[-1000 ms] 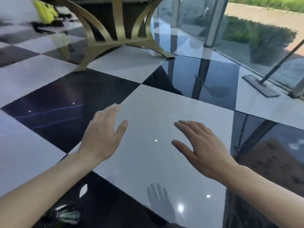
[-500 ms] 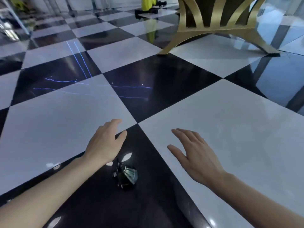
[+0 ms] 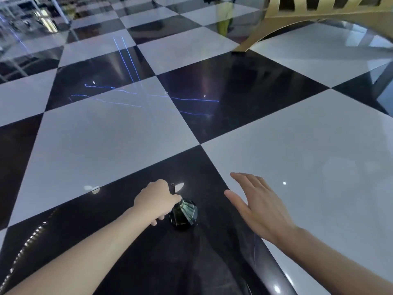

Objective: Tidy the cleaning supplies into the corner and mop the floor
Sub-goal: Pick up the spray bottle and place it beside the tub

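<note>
Bare checkered floor point(image 3: 110, 133) spreads wide ahead and left; only a gold furniture base point(image 3: 297, 24) (far right) and a small dark object point(image 3: 184, 213) by the left hand point(image 3: 156, 202) interrupt it.

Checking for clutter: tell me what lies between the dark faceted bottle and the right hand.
Head view: only bare black floor tile separates the bottle from the right hand.

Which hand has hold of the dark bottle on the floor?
The left hand: its fingers are curled round the top of the bottle on the black tile. The right hand is open, fingers spread, and touches nothing.
</note>
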`<state>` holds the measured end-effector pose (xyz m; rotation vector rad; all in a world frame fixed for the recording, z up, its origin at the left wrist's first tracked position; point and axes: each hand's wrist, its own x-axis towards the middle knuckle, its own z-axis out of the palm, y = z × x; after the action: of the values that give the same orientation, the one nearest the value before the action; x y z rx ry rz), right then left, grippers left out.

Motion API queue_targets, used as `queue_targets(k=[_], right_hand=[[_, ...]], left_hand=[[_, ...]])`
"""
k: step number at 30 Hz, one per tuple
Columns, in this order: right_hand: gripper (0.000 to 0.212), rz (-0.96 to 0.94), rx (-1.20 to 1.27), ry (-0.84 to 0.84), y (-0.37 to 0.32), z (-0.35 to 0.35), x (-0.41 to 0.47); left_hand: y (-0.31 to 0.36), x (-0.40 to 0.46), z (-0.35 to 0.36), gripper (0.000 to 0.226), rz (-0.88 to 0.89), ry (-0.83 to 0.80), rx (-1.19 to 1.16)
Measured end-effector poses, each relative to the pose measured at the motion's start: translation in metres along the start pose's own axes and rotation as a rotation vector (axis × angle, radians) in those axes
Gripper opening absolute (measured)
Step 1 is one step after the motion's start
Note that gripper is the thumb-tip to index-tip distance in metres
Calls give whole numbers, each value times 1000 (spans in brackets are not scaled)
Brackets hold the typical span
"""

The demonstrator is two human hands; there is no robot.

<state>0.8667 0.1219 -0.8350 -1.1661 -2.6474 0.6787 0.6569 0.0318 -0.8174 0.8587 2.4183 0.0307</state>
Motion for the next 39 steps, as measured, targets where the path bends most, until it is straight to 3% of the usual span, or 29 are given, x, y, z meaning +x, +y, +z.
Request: queue_targets(k=[6,12,21,26,28,32,36,39], right_hand=[[54,52,3,-36,11,4,-9],[57,82,8,-37,18,-1,-11],[74,98,78,-58,9,-34,-21],[78,214,210,20,8,-75,-35],[68,267,289,62,11,-91,-43],[27,386,432,214,18,-127,-64],[16,498,515,345,34,-161,-90],[15,620,551,466,52,-181,-115]], left_hand=[[-8,22,26,17,-3,92,-75],[-4,24,19,18,104,199,-6],[72,-36,-43,16,538,118,-84],[127,-77,-72,15,801,28,-191],[149,-93,-79,15,890,-20,-247],[194,-127,-88,18,1037,-104,-338],[234,-155,-85,19,1133,-151,-342],[258,-167,-81,30,1076,-221,-529]])
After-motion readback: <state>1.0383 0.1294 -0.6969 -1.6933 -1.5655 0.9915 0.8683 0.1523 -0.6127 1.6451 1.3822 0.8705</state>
